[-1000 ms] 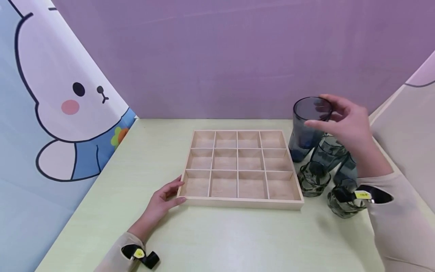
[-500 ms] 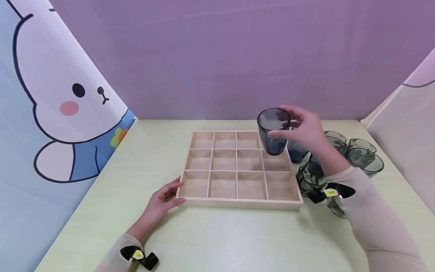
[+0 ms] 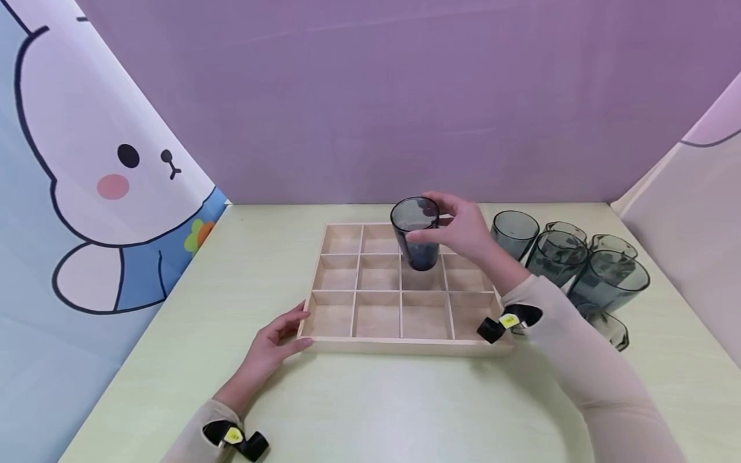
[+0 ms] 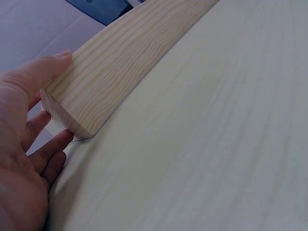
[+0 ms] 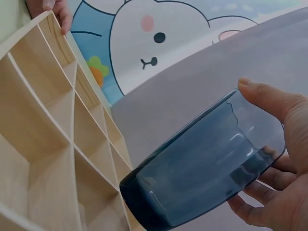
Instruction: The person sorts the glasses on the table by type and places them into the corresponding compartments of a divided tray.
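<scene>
A dark blue-grey glass (image 3: pixel 415 241) is held near its rim by my right hand (image 3: pixel 466 235), thumb on one side and fingers on the other. It hangs mouth up above the third column from the left of a divided wooden tray (image 3: pixel 399 347). In the right wrist view, the glass (image 5: pixel 197 168) is see-through with a darker, thick base. At the tray's front left corner, my left hand (image 3: pixel 269 344) grips the frame. The left wrist view has the thumb on the tray's front wall (image 4: pixel 120 62) and the fingertips against its end.
Several similar glasses (image 3: pixel 515 228) stand close together right of the tray, partly hidden by my right forearm. A purple backdrop (image 3: pixel 370 103) rises behind the pale table (image 3: pixel 370 405). A cartoon-printed sheet (image 3: pixel 104 212) borders the left side.
My right hand has carried the glass left, from above the group of glasses to above the tray. My left hand stays at the tray's corner.
</scene>
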Tool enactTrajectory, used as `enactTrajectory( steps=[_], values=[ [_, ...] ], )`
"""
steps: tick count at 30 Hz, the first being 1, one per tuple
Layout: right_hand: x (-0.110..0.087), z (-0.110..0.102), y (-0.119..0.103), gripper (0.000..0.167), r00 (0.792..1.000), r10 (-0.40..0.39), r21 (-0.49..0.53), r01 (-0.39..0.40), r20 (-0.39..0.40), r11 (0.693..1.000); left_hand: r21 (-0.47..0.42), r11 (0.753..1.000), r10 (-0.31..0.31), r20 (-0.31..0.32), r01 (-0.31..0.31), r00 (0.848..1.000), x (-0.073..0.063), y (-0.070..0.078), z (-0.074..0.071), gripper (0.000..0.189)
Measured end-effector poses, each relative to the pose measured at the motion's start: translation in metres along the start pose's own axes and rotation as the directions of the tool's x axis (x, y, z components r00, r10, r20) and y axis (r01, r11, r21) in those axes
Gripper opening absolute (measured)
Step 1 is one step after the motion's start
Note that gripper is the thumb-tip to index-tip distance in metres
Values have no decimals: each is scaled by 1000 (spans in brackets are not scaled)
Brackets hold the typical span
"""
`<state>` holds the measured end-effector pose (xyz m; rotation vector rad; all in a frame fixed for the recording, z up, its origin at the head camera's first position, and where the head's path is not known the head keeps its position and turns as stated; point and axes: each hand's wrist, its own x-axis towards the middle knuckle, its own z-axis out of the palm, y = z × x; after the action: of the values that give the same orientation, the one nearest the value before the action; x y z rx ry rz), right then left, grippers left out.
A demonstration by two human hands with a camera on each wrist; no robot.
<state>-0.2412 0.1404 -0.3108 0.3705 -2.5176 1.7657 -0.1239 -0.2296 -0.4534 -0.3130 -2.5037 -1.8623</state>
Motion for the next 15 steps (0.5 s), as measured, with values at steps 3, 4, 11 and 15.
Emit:
enactTrajectory(
  steps=[3,4,11,15],
  values=[
    [5,11,-1,79,1000,-6,7,6,12,1000,-1,1000,3,4,-3,1000,0,-1,0,47],
    [7,14,-2,79,1000,-5,7,5,14,1000,1,1000,5,5,-5,1000,1,-1,0,47],
    [22,37,-5,73,1000,-29,42,29,12,999,4,1000,-7,6,7,1000,2,-2,1,48],
    [33,50,-4,72,999,-41,65,41,-3,997,10,1000,-18,5,18,1000,2,-3,1,48]
  ],
)
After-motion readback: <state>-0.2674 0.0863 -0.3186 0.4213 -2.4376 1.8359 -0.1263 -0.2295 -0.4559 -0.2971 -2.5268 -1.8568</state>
